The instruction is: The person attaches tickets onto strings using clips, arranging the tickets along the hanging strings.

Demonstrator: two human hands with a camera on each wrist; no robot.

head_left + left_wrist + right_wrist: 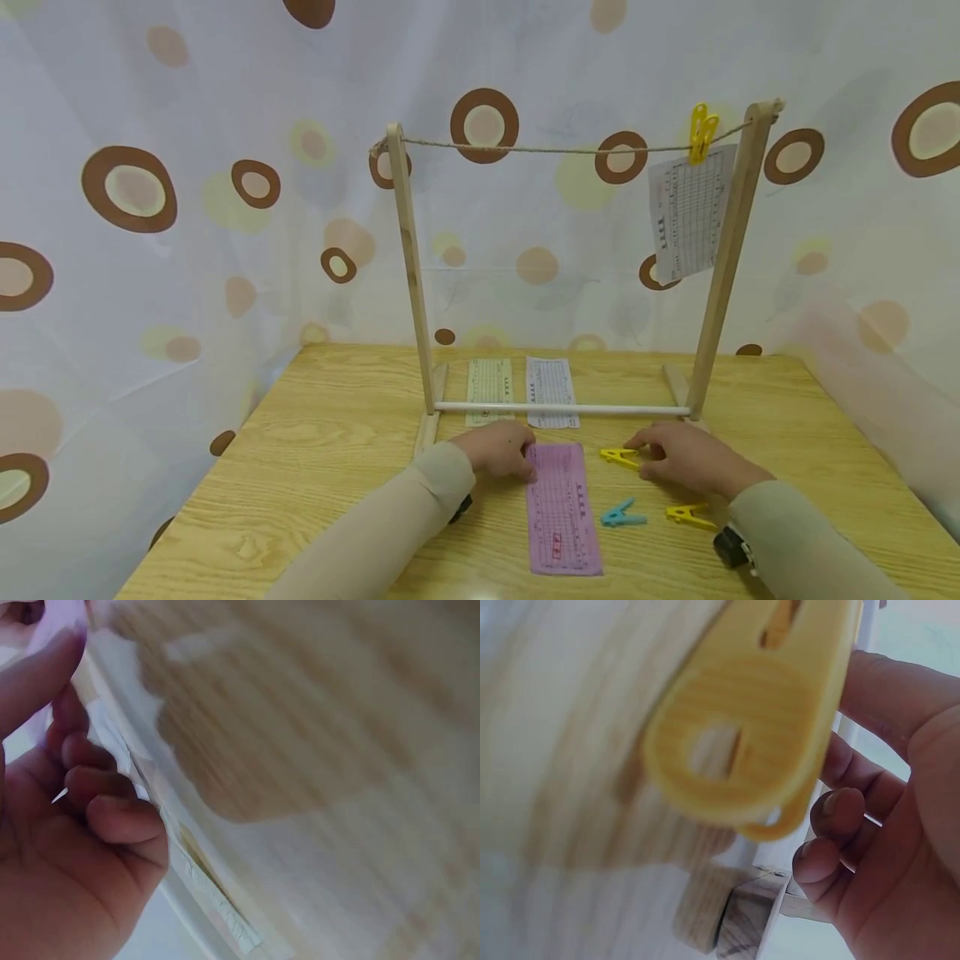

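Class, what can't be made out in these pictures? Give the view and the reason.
Head: print on the pink slip, too small.
Head: strips of the green slip and white slip, hidden by the white rod.
Left wrist: part of the pink slip, hidden by the left hand and cut off by the top edge.
Right wrist: one end of the yellow clip, cut off by the top edge.

One high, wide view and two close, tilted ones.
The head view looks from the near side, far and down across the table [337,433]; the wrist views face along the left hand [75,855] and right hand [915,832], both shared with it.
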